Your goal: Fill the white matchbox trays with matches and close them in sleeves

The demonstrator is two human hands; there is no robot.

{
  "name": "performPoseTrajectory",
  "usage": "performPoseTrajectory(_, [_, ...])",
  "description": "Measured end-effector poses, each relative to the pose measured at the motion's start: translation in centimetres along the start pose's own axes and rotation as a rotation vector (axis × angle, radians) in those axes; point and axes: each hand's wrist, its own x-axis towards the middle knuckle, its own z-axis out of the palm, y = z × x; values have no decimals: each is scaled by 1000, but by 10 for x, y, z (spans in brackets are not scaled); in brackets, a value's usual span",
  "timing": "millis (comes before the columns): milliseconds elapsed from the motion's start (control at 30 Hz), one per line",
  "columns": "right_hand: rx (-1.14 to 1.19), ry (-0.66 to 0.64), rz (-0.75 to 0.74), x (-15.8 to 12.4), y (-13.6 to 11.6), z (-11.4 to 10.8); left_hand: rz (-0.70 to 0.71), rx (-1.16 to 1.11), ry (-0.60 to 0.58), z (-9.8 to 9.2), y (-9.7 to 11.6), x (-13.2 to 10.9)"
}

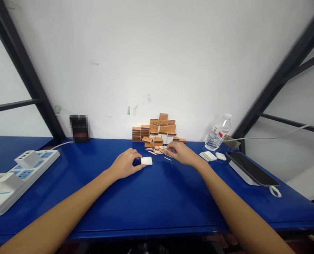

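Note:
My left hand (127, 163) grips the left end of a small white matchbox tray (146, 161) between thumb and fingers, low over the blue table. My right hand (180, 152) is at the right side of a loose pile of matches (157, 150), its thumb and fingertips pinched together on some of them. How many matches it holds is too small to tell. A single match (167, 158) lies apart in front of the pile. Behind the pile, orange-brown matchboxes (163, 128) are stacked against the wall, some showing white sides.
On the right of the blue table (135, 204) stand a water bottle (218, 132), white pieces (208, 156), an earphone case (220, 156) and a phone (252, 168). At left are a power strip (27, 176) and a blurred dark box (79, 129). Dark metal posts frame both sides.

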Motion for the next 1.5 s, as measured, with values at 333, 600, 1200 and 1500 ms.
performPoseTrajectory(333, [101, -124, -179, -7, -47, 20, 52, -6, -20, 4, 0, -1])
performPoseTrajectory(600, [-82, -120, -190, -10, -55, 20, 93, -18, -26, 6, 3, -2])
performPoseTrajectory(1200, [202, -55, -167, -3, -55, 34, 103, -37, -64, 5, 2, -1])
performPoseTrajectory(1500, [299, 17, -138, -1, -57, 45, 105, -41, -70, 4, 3, -1])
